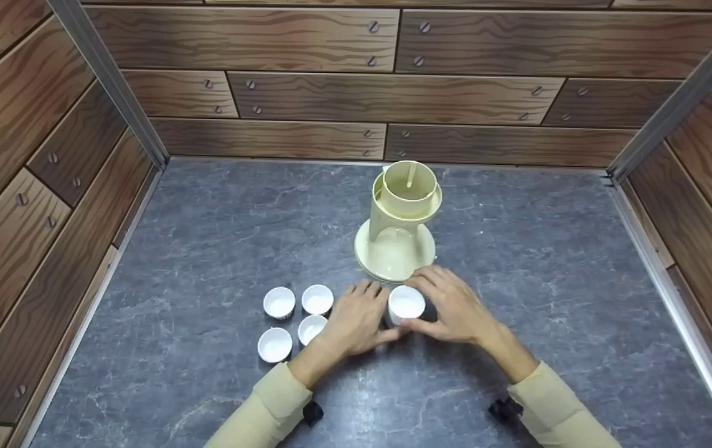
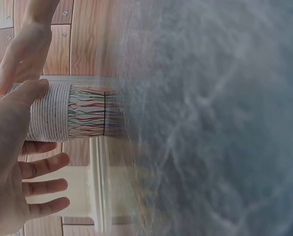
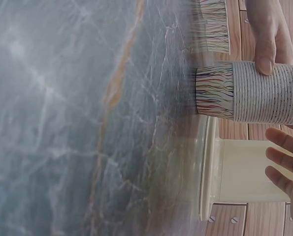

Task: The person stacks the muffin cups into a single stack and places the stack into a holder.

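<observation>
Sleeves [image 1: 269,401] stretched over tabletop [image 1: 549,298]; cup stack [image 1: 406,303] was clamped by left hand [image 1: 356,320], right hand [image 1: 454,309]; four cups [image 1: 275,345] grouped left.

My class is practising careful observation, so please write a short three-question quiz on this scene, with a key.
1. Count: how many white cups stand to the left of the left hand?
2. True or false: in the head view, the cream stand is beyond the stack of cups.
3. Where is that stack? A) inside the stand; B) between left hand and right hand; C) against the back wall.
Key: 1. Four. 2. True. 3. B.
</observation>
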{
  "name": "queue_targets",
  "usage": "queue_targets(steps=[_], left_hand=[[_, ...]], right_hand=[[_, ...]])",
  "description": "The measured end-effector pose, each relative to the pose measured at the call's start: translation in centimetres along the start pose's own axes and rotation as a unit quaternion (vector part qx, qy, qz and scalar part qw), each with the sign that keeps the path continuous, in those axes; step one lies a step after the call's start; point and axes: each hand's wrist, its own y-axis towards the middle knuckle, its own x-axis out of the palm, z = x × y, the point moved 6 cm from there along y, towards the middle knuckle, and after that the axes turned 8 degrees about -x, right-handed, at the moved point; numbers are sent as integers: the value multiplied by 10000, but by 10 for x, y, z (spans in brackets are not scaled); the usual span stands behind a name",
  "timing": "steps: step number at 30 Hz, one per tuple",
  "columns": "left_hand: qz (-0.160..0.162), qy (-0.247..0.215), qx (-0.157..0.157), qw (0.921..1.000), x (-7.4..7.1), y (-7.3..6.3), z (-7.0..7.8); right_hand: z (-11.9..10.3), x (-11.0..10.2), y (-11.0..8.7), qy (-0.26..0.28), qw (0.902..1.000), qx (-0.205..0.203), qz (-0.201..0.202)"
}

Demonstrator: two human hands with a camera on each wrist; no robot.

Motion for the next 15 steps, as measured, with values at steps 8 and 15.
queue_targets(steps=[8, 15], left_hand=[[423, -23, 90, 9991, -6, -4, -3], [396, 32, 40, 9992, -12, -9, -11]], right_hand=[[0, 1, -1, 40, 10000, 9, 22], [0, 1, -3, 54, 10000, 26, 59]])
